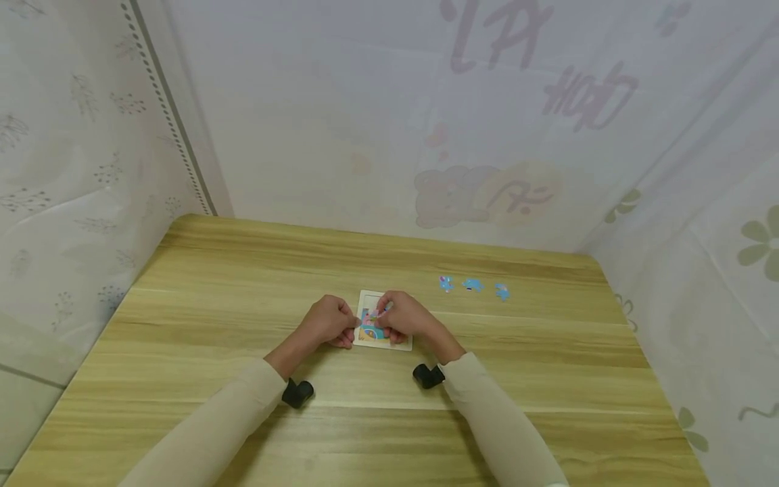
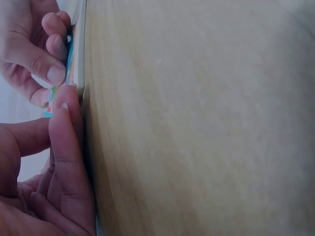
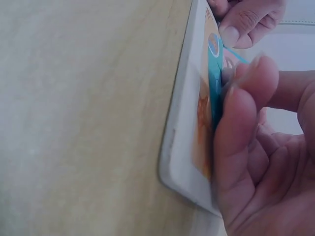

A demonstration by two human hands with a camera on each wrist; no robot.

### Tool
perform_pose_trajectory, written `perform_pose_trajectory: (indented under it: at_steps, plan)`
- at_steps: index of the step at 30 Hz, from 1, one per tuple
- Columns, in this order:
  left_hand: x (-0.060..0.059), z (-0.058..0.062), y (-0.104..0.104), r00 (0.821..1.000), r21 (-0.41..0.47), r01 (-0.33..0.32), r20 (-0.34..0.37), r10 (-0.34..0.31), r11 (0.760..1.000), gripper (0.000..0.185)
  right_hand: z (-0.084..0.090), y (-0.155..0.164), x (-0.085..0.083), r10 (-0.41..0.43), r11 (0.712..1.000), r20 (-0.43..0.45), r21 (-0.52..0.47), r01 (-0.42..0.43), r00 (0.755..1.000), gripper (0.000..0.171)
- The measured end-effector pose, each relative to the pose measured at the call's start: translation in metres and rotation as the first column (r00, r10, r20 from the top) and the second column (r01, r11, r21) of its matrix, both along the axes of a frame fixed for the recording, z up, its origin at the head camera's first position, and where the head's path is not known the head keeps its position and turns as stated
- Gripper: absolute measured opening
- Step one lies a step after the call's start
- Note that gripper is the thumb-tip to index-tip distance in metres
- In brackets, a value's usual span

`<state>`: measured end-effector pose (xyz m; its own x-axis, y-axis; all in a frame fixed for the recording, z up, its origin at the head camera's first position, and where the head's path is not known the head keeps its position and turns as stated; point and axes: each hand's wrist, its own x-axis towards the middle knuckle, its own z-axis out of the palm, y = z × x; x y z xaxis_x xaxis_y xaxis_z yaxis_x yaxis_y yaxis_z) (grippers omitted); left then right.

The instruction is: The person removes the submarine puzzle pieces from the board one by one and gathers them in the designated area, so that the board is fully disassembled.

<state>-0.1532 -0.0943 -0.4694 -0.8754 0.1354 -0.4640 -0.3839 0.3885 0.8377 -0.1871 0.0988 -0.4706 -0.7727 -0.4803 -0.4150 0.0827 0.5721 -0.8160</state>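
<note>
Long beige sleeves [image 1: 231, 419]; black wrist cameras [image 1: 297, 393]; bare hands [image 1: 328, 321].

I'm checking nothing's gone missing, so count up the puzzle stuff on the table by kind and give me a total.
Puzzle tray: 1
Loose blue pieces lying apart on the table: 3, at and
Total: 4
The left hand and right hand cover part of the tray, so pieces inside it cannot be counted.
</note>
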Motion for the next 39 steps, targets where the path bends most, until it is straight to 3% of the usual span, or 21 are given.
perform_pose_trajectory:
  at_steps: [21,29,39]
  plan:
    - [0.0,-0.001,0.0,1.0,-0.019,0.016,-0.016,-0.016,1.0,0.011,-0.001,0.011,-0.003,0.001,0.996,0.079,-0.09,0.006,0.997,0.015]
    - [0.0,-0.001,-0.002,0.999,-0.017,0.036,-0.015,-0.037,0.999,0.012,-0.006,0.012,-0.003,0.023,0.996,0.045,-0.091,-0.019,0.999,0.02]
    - [-0.004,-0.004,-0.006,0.998,0.039,0.054,0.041,-0.056,0.998,0.01,-0.008,0.01,-0.002,-0.025,0.995,0.044,-0.095,0.029,0.999,0.023]
